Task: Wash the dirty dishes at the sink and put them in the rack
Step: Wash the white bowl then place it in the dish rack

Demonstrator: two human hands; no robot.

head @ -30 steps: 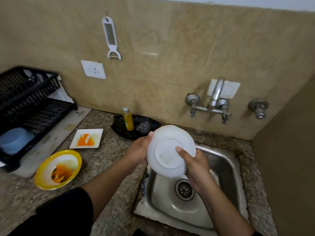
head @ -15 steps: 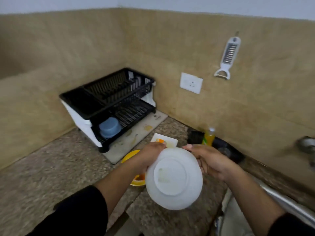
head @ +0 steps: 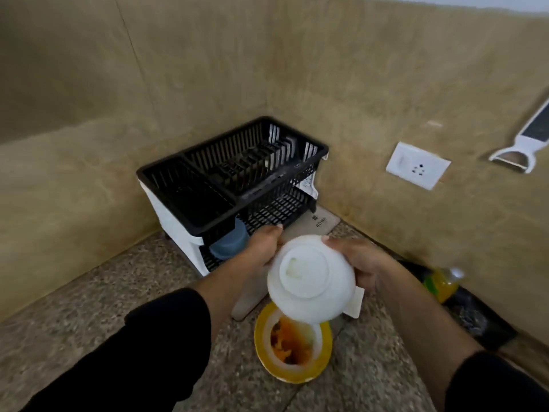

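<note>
I hold a white bowl (head: 312, 281) with its underside facing me, above the counter. My left hand (head: 261, 248) grips its left rim and my right hand (head: 359, 263) grips its right rim. Beyond the bowl stands the black two-tier dish rack (head: 231, 176) in the corner. A blue bowl (head: 228, 242) sits on the rack's lower tier. Directly below the white bowl, a dirty yellow plate (head: 294, 349) with orange residue lies on the counter. A white square dish (head: 355, 304) is mostly hidden behind the bowl.
A drain mat (head: 315, 224) lies under and beside the rack. A yellow soap bottle (head: 439, 283) on a black tray (head: 475, 319) stands by the right wall. A wall socket (head: 417, 165) and a hanging peeler (head: 525, 141) are on the tiled wall.
My view has swung left from the sink to the rack. Both hands have carried the white bowl from over the sink to just in front of the rack, above the yellow plate.
</note>
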